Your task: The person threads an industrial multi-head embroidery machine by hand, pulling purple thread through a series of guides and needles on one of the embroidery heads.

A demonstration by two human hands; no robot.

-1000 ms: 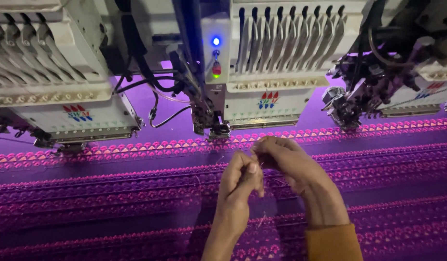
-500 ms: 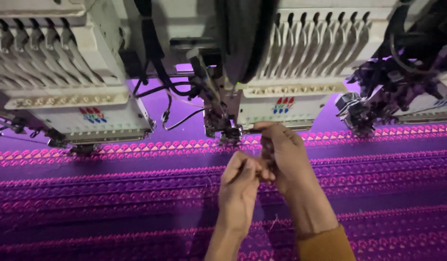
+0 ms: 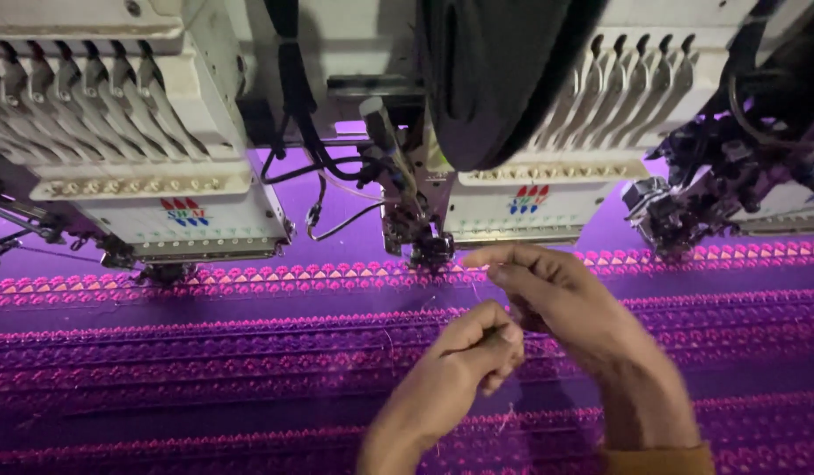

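Long white multi-head embroidery machine (image 3: 152, 132) spans the top of the view, several sewing heads in a row, black cables hanging between them. Under it lies the wide purple fabric with pink embroidered border rows (image 3: 178, 361), stretched flat and filling the lower frame. A dark rounded shape (image 3: 495, 70), blurred and too close to identify, hangs in front of the middle head. Middle needle assembly, dark metal (image 3: 424, 246), sits just above the fabric, with the right hand (image 3: 556, 299) just beside it, index finger pointing toward it, fingers loosely curled, apparently pinching something very fine. Left hand (image 3: 468, 352) sits lower and near the right, closed into a soft fist, thumb pressed to forefinger. A thin pale thread (image 3: 389, 339) seems to run from the hands toward the needle area, but it is too fine to trace; whether either hand actually grips it cannot be told. Risks, judged from here: fingertips this near the needles could be struck if the head starts; the thread could slip or snap under pull; a wrist dragging on the fabric could shift it and misalign the pattern rows.
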